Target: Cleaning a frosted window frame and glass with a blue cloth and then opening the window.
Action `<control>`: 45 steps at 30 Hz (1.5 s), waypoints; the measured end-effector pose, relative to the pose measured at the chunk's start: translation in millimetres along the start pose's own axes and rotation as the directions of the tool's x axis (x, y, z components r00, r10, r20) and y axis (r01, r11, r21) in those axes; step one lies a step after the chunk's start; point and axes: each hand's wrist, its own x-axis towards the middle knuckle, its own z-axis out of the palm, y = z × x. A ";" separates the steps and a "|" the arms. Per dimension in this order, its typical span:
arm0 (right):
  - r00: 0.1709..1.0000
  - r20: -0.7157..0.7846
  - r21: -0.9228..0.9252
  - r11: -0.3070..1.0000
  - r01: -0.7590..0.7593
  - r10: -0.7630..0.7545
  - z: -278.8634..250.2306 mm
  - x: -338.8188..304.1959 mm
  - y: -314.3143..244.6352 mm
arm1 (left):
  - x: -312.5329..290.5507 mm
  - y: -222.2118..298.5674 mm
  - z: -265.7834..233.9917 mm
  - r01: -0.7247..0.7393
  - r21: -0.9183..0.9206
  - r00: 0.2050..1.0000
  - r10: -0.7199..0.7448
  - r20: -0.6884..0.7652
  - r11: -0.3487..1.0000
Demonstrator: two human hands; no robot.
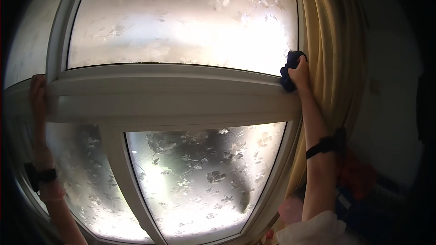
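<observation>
My right hand [299,73] is closed around a bunched dark navy cloth [287,75]. It presses the cloth against the lower right corner of the upper window pane [181,22], where glass and frame meet. On the far left, my left hand [38,91] grips the edge of the white window frame [172,97], its fingers curled at the ledge under the left pane. Both arms reach upward, with a black band on each. The upper pane is frosted with a flower pattern and bright from behind.
A yellow-beige curtain [324,41] hangs just right of my right hand. Below the crossbar are two more frosted panes, a right lower pane [204,181] and a left lower pane [91,177]. Dim red and blue things sit at the lower right, too dark to make out.
</observation>
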 end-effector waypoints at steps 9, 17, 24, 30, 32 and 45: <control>0.993 -0.031 -0.128 0.986 0.105 -0.110 33.7 -20.2 -104.0 | -16.5 6.1 -8.7 0.087 -0.066 0.992 -0.093 -0.086 0.994; 0.998 -0.054 -0.118 0.993 -0.030 0.024 42.7 -22.0 -100.8 | -17.8 -36.3 -29.1 0.025 0.021 0.996 -0.023 -0.092 0.999; 0.994 -0.083 -0.179 0.981 -0.081 0.066 17.3 1.7 -11.0 | -9.3 -8.9 -2.5 0.034 -0.128 0.994 -0.047 -0.101 0.991; 0.994 -0.064 -0.161 0.982 -0.099 0.090 33.7 -21.2 -98.9 | -2.6 -21.0 -24.9 0.052 0.052 0.987 -0.059 0.148 0.997; 0.998 -0.015 -0.077 0.995 0.058 -0.060 40.5 -36.0 -144.7 | -14.4 -28.0 -11.5 -0.191 0.322 0.981 0.173 0.084 0.927; 0.948 -0.150 -0.122 0.946 -0.300 0.282 26.3 -0.4 -85.4 | -3.0 8.4 3.7 0.115 -0.071 0.993 -0.117 -0.027 0.991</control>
